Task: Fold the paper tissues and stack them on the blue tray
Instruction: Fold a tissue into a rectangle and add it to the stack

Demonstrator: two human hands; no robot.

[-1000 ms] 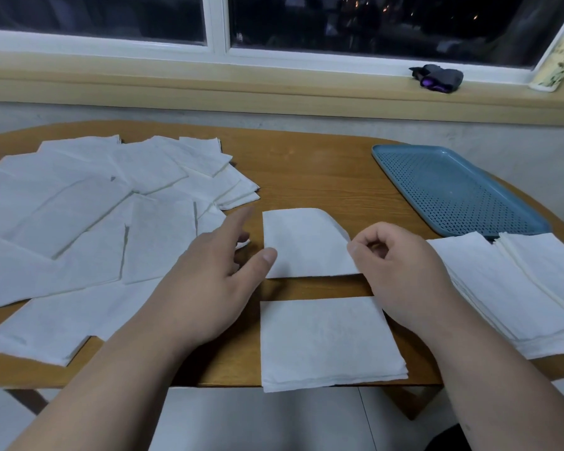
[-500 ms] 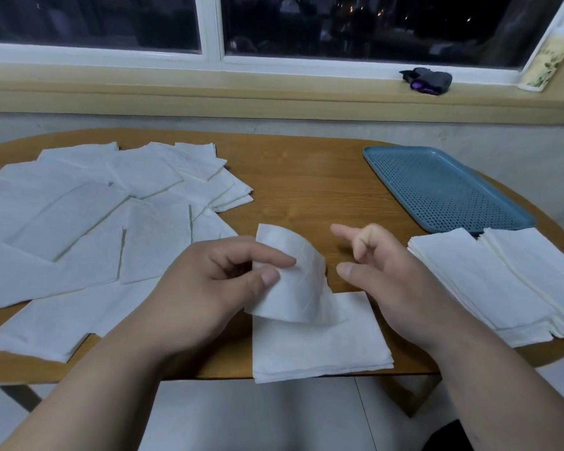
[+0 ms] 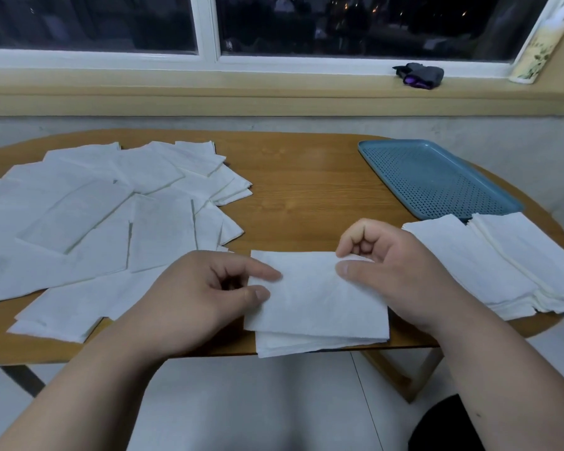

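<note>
our left hand (image 3: 202, 294) and right hand (image 3: 401, 271) each pinch the tissue (image 3: 316, 288) at six o'clock; uneven pull may skew the fold or tear it.

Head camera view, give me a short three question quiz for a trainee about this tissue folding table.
1. True or false: the tray sits on the person's left.
2. Which hand pinches the tissue at the near edge of the table? A. left hand only B. right hand only C. both
3. Fill in: the spread-out tissues cover the table's ____ side.
Key: 1 false; 2 C; 3 left.
</note>
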